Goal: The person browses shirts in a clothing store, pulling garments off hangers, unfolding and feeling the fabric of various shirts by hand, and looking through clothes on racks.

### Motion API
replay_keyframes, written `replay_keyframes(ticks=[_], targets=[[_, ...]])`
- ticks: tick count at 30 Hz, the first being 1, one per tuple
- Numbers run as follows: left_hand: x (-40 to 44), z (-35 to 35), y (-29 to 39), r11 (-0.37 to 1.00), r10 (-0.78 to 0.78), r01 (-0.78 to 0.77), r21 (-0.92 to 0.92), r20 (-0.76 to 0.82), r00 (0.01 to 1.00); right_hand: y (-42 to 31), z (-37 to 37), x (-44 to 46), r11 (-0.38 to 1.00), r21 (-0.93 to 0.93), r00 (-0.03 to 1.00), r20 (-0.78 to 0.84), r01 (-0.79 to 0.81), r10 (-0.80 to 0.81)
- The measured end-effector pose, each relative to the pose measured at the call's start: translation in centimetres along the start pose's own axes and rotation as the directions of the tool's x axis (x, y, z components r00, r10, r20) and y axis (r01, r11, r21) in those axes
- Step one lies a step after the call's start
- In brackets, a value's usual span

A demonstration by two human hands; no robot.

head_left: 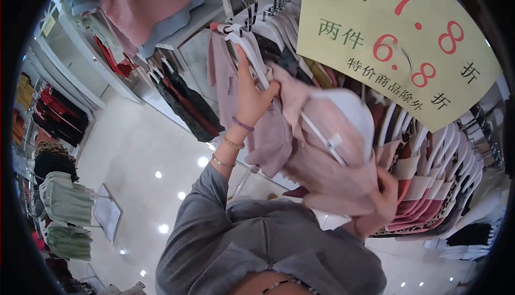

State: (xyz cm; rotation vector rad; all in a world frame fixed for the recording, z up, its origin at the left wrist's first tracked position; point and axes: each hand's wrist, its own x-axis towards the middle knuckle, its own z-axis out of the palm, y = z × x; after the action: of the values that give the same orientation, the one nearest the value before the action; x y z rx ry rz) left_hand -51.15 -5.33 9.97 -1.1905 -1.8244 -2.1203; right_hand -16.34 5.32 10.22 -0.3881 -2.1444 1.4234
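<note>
A pale pink garment (322, 182), blurred in places, spreads between my two hands in front of the clothes rack. A white shape and a white bar, perhaps part of a hanger, show at its upper part. My left hand (255, 93), with bracelets at the wrist, is raised to the rack, its thumb and fingers around a white clothes hanger (255, 53); some fingers are hidden behind it. Lower right, the curled fingers of my right hand (383, 195) grip the pink garment's edge. Beside my left hand hangs a mauve garment (222, 64).
A yellow sale sign (397, 37) covers the upper right. More clothes on white hangers (440, 161) crowd the right side. Dark trousers (185, 96) hang beyond the rack at left. Green tops (67, 204) stand on the far left above a shiny tiled floor (139, 171).
</note>
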Motion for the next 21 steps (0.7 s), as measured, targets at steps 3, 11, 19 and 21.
replay_keyframes(ticks=[3,11,19,21], targets=[[1.3,1.5,-1.0,0.997,0.072,-0.073,-0.019,-0.011,0.997,-0.9,-3.0,-6.0,0.976,-0.21,0.997,-0.068,-0.06,0.046],[5.9,2.1,-5.8,0.922,0.26,-0.263,0.284,0.048,0.964,-2.7,-2.4,-9.7,0.891,-0.405,0.969,-0.042,0.208,-0.245],[1.0,-9.4,-10.6,0.97,0.103,0.017,-0.244,0.468,0.878,-3.5,4.3,-0.1,0.987,-0.087,0.943,-0.295,0.132,-0.152],[-1.0,-12.4,-11.4,0.622,-0.307,0.565,-0.542,0.495,0.813,-3.9,7.2,4.0,0.99,0.055,0.953,-0.281,0.132,-0.111]])
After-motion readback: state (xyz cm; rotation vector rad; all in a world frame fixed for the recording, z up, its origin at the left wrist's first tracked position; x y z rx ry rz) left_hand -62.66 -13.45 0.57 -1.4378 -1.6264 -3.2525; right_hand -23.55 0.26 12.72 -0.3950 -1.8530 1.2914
